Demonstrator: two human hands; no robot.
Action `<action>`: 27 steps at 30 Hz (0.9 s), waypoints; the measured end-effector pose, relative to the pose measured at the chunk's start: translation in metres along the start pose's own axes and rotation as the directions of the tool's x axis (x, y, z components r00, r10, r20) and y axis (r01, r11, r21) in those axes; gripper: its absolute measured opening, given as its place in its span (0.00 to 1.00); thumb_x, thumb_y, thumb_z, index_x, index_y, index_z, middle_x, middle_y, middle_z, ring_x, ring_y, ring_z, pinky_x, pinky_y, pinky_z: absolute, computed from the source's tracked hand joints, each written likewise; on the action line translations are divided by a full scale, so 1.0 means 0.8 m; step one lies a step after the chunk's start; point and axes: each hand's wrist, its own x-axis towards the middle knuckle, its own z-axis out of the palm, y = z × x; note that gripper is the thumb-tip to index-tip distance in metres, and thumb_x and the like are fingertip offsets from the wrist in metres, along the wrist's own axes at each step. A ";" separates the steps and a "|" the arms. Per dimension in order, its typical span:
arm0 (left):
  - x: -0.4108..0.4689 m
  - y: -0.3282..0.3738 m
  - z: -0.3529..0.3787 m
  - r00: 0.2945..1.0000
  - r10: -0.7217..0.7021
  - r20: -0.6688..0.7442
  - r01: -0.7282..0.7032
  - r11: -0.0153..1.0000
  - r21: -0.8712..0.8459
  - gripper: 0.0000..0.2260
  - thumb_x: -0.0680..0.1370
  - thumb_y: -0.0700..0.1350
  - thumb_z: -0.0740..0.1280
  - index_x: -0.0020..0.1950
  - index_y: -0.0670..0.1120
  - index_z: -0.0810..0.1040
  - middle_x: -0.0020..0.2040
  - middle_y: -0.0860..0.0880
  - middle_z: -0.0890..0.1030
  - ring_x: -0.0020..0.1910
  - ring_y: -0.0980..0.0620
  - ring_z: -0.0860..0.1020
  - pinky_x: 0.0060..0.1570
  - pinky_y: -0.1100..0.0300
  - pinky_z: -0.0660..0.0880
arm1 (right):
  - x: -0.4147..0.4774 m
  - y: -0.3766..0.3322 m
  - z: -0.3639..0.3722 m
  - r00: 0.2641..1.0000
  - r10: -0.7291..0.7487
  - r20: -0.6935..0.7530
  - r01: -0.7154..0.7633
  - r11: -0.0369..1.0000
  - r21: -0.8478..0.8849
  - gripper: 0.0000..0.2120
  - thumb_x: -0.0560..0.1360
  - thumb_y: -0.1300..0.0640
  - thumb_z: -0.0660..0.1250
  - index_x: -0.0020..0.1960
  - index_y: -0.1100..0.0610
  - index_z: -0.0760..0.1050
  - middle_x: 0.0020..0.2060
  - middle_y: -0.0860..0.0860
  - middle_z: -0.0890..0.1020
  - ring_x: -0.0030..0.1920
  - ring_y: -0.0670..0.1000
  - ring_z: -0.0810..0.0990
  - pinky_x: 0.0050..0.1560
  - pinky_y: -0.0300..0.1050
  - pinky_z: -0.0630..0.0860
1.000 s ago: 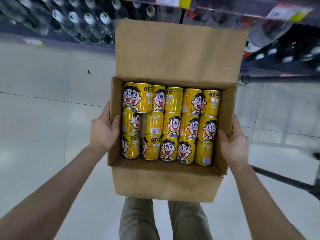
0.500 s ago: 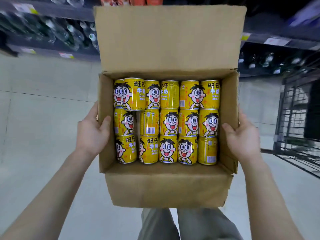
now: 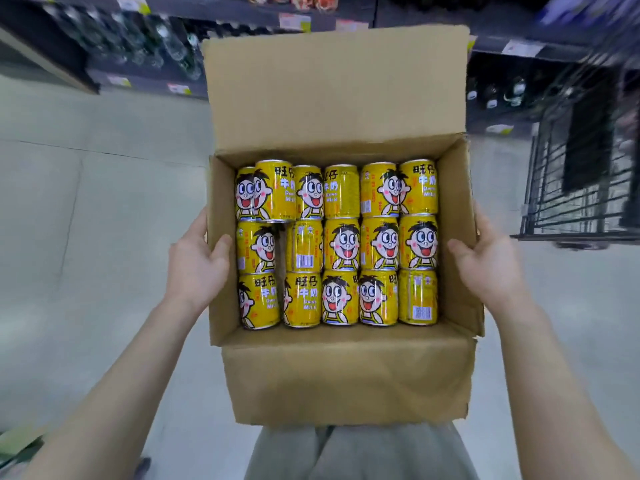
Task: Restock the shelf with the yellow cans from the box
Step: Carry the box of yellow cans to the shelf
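I hold an open cardboard box (image 3: 346,375) in front of my body, above the floor. My left hand (image 3: 197,265) presses flat on its left wall and my right hand (image 3: 488,268) on its right wall. Inside lie several yellow cans (image 3: 341,242) with a cartoon face, on their sides in three rows, with a narrow gap in the middle row on the left. The far flap stands upright and hides what is right behind it.
Dark shelves (image 3: 145,46) with bottles and price tags run along the back, blurred. A black wire cart (image 3: 581,168) stands at the right. Pale tiled floor (image 3: 97,237) lies on both sides. My trousers (image 3: 360,452) show under the box.
The view has swung right along the aisle: the shelves shifted left and the wire cart came further into view. The box stays in both hands, a little higher and closer.
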 end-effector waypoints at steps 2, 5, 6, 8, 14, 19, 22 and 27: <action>-0.051 -0.009 0.001 0.999 -0.045 -0.031 0.045 0.999 0.001 0.22 0.82 0.44 0.65 0.76 0.57 0.71 0.37 0.46 0.85 0.35 0.53 0.81 0.45 0.60 0.80 | -0.027 0.016 -0.008 0.999 -0.034 0.043 0.033 0.999 0.020 0.35 0.76 0.55 0.67 0.77 0.37 0.57 0.52 0.55 0.84 0.55 0.61 0.81 0.59 0.58 0.77; -0.124 -0.019 0.006 0.993 -0.088 -0.077 0.088 0.996 -0.006 0.22 0.82 0.43 0.65 0.75 0.57 0.72 0.41 0.43 0.86 0.36 0.54 0.80 0.36 0.77 0.70 | -0.063 0.044 -0.020 0.992 -0.101 0.071 0.102 0.995 -0.011 0.35 0.77 0.57 0.67 0.78 0.38 0.58 0.54 0.57 0.84 0.56 0.61 0.80 0.59 0.57 0.77; -0.147 -0.021 0.008 0.991 -0.093 -0.095 0.094 0.996 0.004 0.21 0.82 0.43 0.66 0.75 0.57 0.73 0.42 0.43 0.85 0.35 0.57 0.79 0.35 0.78 0.68 | -0.076 0.052 -0.026 0.990 -0.117 0.078 0.120 0.992 -0.036 0.35 0.77 0.57 0.67 0.78 0.38 0.58 0.52 0.57 0.84 0.56 0.62 0.80 0.58 0.57 0.77; -0.191 -0.025 0.016 0.988 -0.108 -0.108 0.109 0.994 0.003 0.21 0.82 0.42 0.66 0.75 0.56 0.73 0.42 0.43 0.85 0.34 0.63 0.78 0.37 0.80 0.68 | -0.100 0.069 -0.037 0.985 -0.147 0.096 0.153 0.986 -0.068 0.35 0.77 0.57 0.67 0.78 0.37 0.58 0.50 0.57 0.85 0.53 0.62 0.81 0.55 0.53 0.78; -0.287 -0.031 0.039 0.991 -0.108 -0.085 0.107 0.994 -0.012 0.20 0.82 0.43 0.66 0.74 0.56 0.73 0.42 0.43 0.85 0.40 0.45 0.81 0.40 0.58 0.73 | -0.170 0.129 -0.064 0.983 -0.152 0.104 0.156 0.987 -0.038 0.37 0.76 0.59 0.66 0.77 0.35 0.55 0.60 0.53 0.83 0.60 0.61 0.80 0.63 0.57 0.76; -0.347 -0.024 0.063 0.994 -0.079 -0.071 0.078 0.997 -0.022 0.20 0.82 0.43 0.66 0.74 0.55 0.73 0.42 0.47 0.85 0.41 0.46 0.82 0.47 0.55 0.76 | -0.223 0.179 -0.091 0.992 -0.117 0.053 0.121 0.991 -0.066 0.37 0.75 0.58 0.68 0.77 0.37 0.56 0.60 0.51 0.83 0.58 0.60 0.81 0.61 0.57 0.77; -0.383 -0.021 0.074 0.995 -0.061 -0.073 0.059 0.998 -0.032 0.20 0.82 0.44 0.67 0.74 0.52 0.74 0.46 0.47 0.86 0.46 0.46 0.82 0.53 0.54 0.77 | -0.253 0.210 -0.112 0.995 -0.097 0.024 0.099 0.990 -0.101 0.36 0.76 0.57 0.68 0.78 0.38 0.57 0.55 0.54 0.85 0.56 0.61 0.81 0.59 0.55 0.78; -0.433 0.005 0.097 0.999 0.003 -0.043 -0.005 0.999 -0.032 0.17 0.81 0.41 0.66 0.70 0.51 0.77 0.43 0.52 0.82 0.44 0.48 0.78 0.50 0.58 0.72 | -0.302 0.262 -0.152 0.999 -0.051 0.002 0.051 0.995 -0.081 0.36 0.75 0.55 0.68 0.77 0.35 0.57 0.50 0.51 0.86 0.53 0.59 0.82 0.57 0.54 0.79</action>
